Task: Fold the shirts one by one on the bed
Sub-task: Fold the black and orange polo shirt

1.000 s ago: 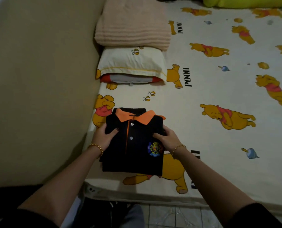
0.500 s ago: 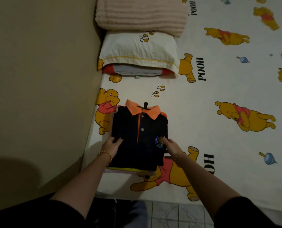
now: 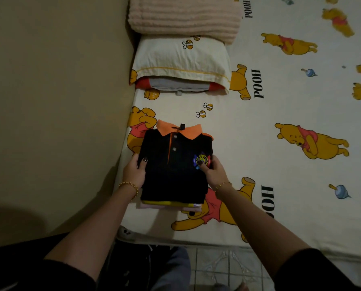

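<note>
A folded black polo shirt [image 3: 173,171] with an orange collar and a colourful chest badge lies on top of a small stack of folded shirts; a yellow edge [image 3: 169,203] and a pink edge [image 3: 165,207] show beneath it. The stack sits on the bed [image 3: 259,156] close to the wall. My left hand [image 3: 134,172] grips the polo's left side, thumb on top. My right hand [image 3: 214,173] grips its right side, thumb on the badge. The fingers of both hands are hidden under the shirt's edges.
A beige wall [image 3: 49,101] runs along the bed's left side. A pillow [image 3: 181,57] and a folded pink blanket [image 3: 183,15] lie farther up the bed. The bear-print sheet spreads out to the right. Tiled floor [image 3: 217,267] shows below the bed's near edge.
Both hands have carried the folded polo a little away from the bed's near edge onto the stack with yellow and pink edges. My grip has slid lower on the shirt's sides.
</note>
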